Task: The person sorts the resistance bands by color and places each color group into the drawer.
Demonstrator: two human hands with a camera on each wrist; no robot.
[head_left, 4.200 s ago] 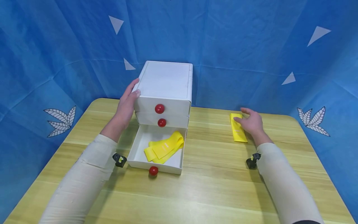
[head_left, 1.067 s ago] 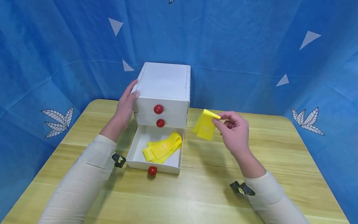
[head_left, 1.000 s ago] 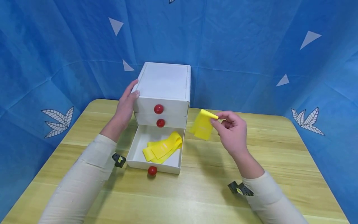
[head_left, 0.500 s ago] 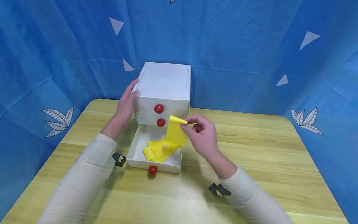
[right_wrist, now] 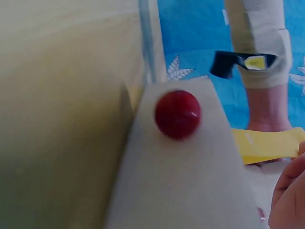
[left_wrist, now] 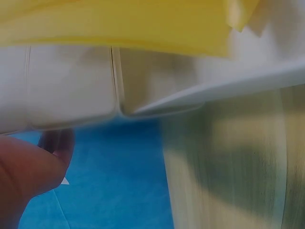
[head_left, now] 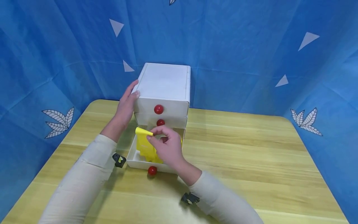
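Note:
My right hand (head_left: 169,146) pinches a folded yellow resistance band (head_left: 144,143) by its top fold, between thumb and fingertips. The band hangs over the pulled-out bottom drawer (head_left: 137,165), its lower end overlapping another yellow band (head_left: 158,159) that lies inside. Most of that lying band is hidden by the hand and the held one. In the right wrist view the held band (right_wrist: 267,144) spans beyond the drawer front with its red knob (right_wrist: 177,114). My left hand (head_left: 126,105) rests against the left side of the white drawer cabinet (head_left: 165,81), thumb at its upper front edge.
Two upper drawers with red knobs (head_left: 158,109) are closed above the pulled-out one. The cabinet stands on a wood-patterned table (head_left: 246,155), near its back edge. A blue curtain (head_left: 237,46) hangs behind and at both sides. Each wrist wears a small black camera (head_left: 119,159).
My right hand picked the folded band up from the right side of the table and carried it left, over the open drawer. My left hand has stayed on the cabinet's side.

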